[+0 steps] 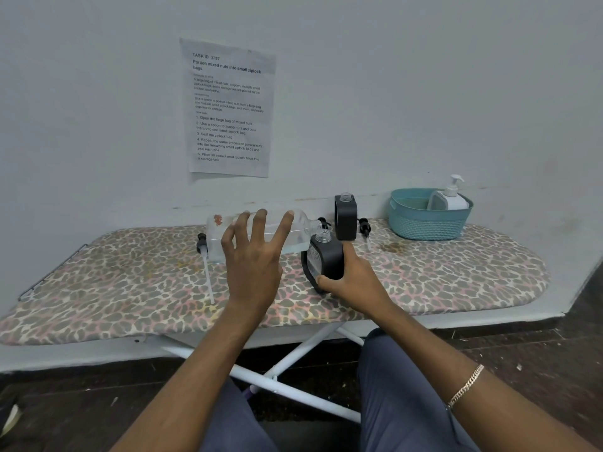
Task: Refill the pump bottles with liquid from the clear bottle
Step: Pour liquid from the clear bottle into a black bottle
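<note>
Two hands work over an ironing board (456,282) covered in a leopard-print cloth and standing against a pale wall. The left hand (253,256) grips the clear bottle (222,238) from above, fingers (284,223) spread across its side, and holds it tipped almost level above the middle of the board, with its open neck pointing right. A shallow layer of clear liquid lies along the lower side of the bottle. Its mouth sits just above, and all but touching, the open neck of a dark pump bottle (326,256). The right hand (352,280) wraps around the lower part of this dark bottle, thumb in front and fingers behind, holding it tilted to the left on the board near the middle. A bracelet (466,384) circles the right wrist.

A second dark pump bottle (346,216), also uncapped, stands upright behind it by the far edge of the board. Three loose pump heads lie on the cloth: one with a long white tube (205,272) to the left of the clear bottle, one (323,221) mostly hidden behind the clear bottle's neck, and one (364,228) just right of the upright dark bottle. Toward the far right end of the board sits a teal basket (427,223) holding a white pump bottle (452,197) with its pump fitted. A printed sheet (228,109) is fixed to the wall above the board. The person's grey trouser legs show below the near edge.
</note>
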